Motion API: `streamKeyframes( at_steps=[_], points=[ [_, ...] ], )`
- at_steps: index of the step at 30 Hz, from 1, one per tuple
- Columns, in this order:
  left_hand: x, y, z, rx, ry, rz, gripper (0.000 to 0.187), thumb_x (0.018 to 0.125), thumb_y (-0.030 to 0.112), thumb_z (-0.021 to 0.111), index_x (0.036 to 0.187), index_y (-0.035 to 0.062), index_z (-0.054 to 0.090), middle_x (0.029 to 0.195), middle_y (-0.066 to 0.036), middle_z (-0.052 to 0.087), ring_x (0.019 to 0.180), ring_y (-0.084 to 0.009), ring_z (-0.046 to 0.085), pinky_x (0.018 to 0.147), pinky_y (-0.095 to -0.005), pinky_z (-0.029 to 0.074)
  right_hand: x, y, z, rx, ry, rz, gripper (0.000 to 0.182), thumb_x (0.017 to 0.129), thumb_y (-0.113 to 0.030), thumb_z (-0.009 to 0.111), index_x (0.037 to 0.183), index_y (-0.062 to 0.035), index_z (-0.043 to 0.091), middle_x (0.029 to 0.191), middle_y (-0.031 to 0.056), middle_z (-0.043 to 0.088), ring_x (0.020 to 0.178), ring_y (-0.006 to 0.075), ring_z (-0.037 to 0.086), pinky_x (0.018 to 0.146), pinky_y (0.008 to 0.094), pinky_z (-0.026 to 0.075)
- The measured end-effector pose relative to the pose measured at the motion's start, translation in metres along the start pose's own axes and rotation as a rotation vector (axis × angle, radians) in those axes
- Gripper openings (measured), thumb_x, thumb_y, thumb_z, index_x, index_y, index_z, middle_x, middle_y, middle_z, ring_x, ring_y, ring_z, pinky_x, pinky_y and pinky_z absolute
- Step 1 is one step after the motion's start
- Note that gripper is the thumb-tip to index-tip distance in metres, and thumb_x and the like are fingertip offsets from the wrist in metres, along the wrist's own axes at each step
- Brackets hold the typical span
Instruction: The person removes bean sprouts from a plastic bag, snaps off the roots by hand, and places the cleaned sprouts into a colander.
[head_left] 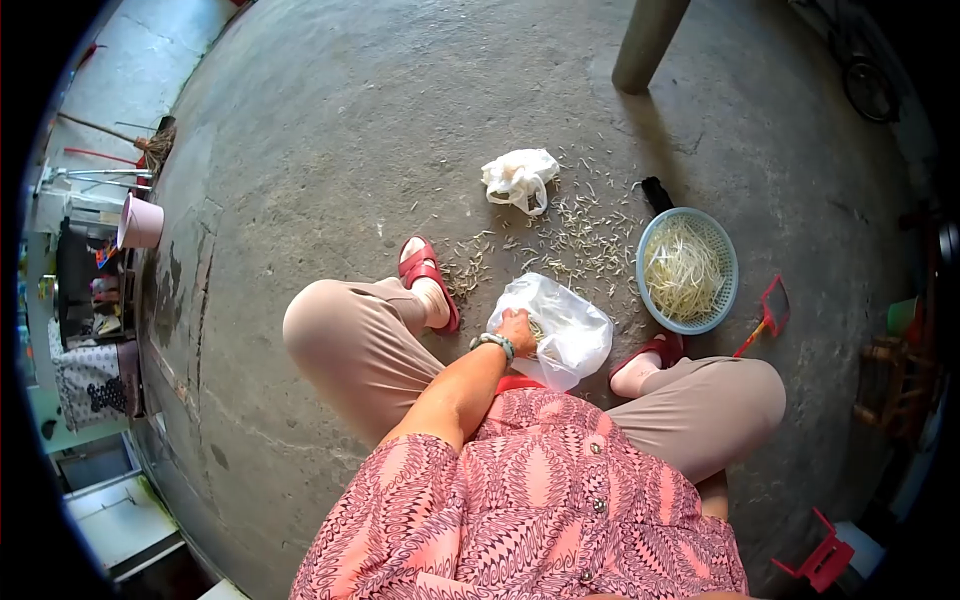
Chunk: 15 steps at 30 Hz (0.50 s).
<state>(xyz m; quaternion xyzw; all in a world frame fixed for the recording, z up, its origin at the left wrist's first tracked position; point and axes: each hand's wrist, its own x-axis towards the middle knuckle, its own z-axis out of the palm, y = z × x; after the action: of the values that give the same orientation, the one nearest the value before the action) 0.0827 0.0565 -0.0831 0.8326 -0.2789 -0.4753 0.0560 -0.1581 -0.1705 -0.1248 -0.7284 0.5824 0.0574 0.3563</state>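
My left hand (517, 333), with a bracelet on its wrist, reaches into the opening of a white plastic bag (575, 335) between my feet. Its fingertips are hidden among the bag's contents, so I cannot tell whether it grips anything. My right hand is out of view. Pale sprouts fill a light blue round basket (729, 262) beyond my right foot. A smaller crumpled white bag (520, 180) lies farther forward on the floor. Many short scraps (580, 230) are scattered between the two bags and the basket.
A red fly swatter (773, 310) lies right of the basket, and a black object (656, 194) touches the floor behind it. A post (648, 45) stands ahead. At the left are a pink bucket (141, 221) and a broom (158, 146); a red object (822, 555) is at lower right.
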Motion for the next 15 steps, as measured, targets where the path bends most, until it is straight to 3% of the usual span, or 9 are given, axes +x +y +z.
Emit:
streamKeyframes(
  at_steps=[1, 4, 7, 9, 11, 13, 15],
  points=[
    [0.007, -0.001, -0.002, -0.051, -0.047, -0.020, 0.076, 0.072, 0.011, 0.054, 0.142, 0.0086, 0.025, 0.135, -0.032, 0.030, 0.120, -0.0494, 0.042, 0.103, -0.0447, 0.037, 0.002, 0.012, -0.009, 0.043, 0.025, 0.027, 0.038, 0.091, -0.018, 0.054, 0.128, -0.0107, 0.055, 0.088, 0.0006, 0.061, 0.069, 0.0078, 0.055, 0.059, 0.0252, 0.045],
    [0.004, 0.004, -0.011, -0.200, 0.052, 0.013, 0.075, 0.071, 0.008, 0.052, 0.141, 0.0078, 0.026, 0.135, -0.030, 0.033, 0.120, -0.0487, 0.043, 0.103, -0.0454, 0.038, 0.011, 0.076, -0.067, 0.239, 0.151, 0.146, 0.038, 0.091, -0.019, 0.054, 0.128, -0.0106, 0.055, 0.089, 0.0010, 0.062, 0.071, 0.0081, 0.056, 0.060, 0.0258, 0.046],
    [0.017, -0.004, -0.002, -0.173, 0.034, 0.056, 0.069, 0.073, 0.010, 0.050, 0.139, 0.0086, 0.031, 0.125, -0.030, 0.048, 0.115, -0.0451, 0.049, 0.099, -0.0463, 0.040, 0.021, 0.173, -0.164, 0.574, 0.273, 0.207, 0.038, 0.091, -0.019, 0.054, 0.128, -0.0105, 0.056, 0.091, 0.0014, 0.063, 0.072, 0.0084, 0.057, 0.062, 0.0263, 0.047],
    [0.016, -0.006, -0.003, -0.152, -0.013, 0.115, 0.061, 0.074, 0.011, 0.048, 0.134, 0.0065, 0.038, 0.114, -0.030, 0.057, 0.111, -0.0433, 0.054, 0.096, -0.0460, 0.042, 0.038, 0.246, -0.237, 0.723, 0.270, 0.102, 0.038, 0.091, -0.020, 0.054, 0.128, -0.0104, 0.056, 0.092, 0.0017, 0.064, 0.073, 0.0087, 0.058, 0.062, 0.0267, 0.047],
    [0.013, -0.003, -0.004, -0.146, 0.001, 0.165, 0.057, 0.074, 0.011, 0.048, 0.130, 0.0046, 0.040, 0.114, -0.030, 0.057, 0.109, -0.0446, 0.054, 0.096, -0.0468, 0.042, -0.066, 0.005, -0.268, 0.530, 0.367, 0.021, 0.037, 0.091, -0.022, 0.055, 0.126, -0.0096, 0.057, 0.102, 0.0040, 0.064, 0.083, 0.0121, 0.061, 0.069, 0.0257, 0.048],
    [0.015, 0.000, -0.002, -0.193, -0.001, 0.195, 0.052, 0.074, 0.012, 0.049, 0.125, 0.0020, 0.043, 0.113, -0.030, 0.057, 0.108, -0.0457, 0.054, 0.094, -0.0477, 0.042, -0.099, -0.101, -0.283, 0.340, 0.271, -0.188, 0.039, 0.091, -0.017, 0.054, 0.128, -0.0083, 0.054, 0.103, 0.0044, 0.064, 0.088, 0.0117, 0.059, 0.073, 0.0257, 0.048],
    [0.016, 0.003, -0.005, -0.288, 0.058, 0.205, 0.049, 0.074, 0.012, 0.048, 0.121, -0.0006, 0.043, 0.109, -0.032, 0.058, 0.107, -0.0460, 0.054, 0.093, -0.0467, 0.042, -0.104, -0.157, -0.271, 0.115, 0.103, -0.478, 0.036, 0.089, -0.015, 0.055, 0.124, -0.0071, 0.057, 0.102, 0.0066, 0.065, 0.088, 0.0146, 0.061, 0.074, 0.0276, 0.049]
  ],
)
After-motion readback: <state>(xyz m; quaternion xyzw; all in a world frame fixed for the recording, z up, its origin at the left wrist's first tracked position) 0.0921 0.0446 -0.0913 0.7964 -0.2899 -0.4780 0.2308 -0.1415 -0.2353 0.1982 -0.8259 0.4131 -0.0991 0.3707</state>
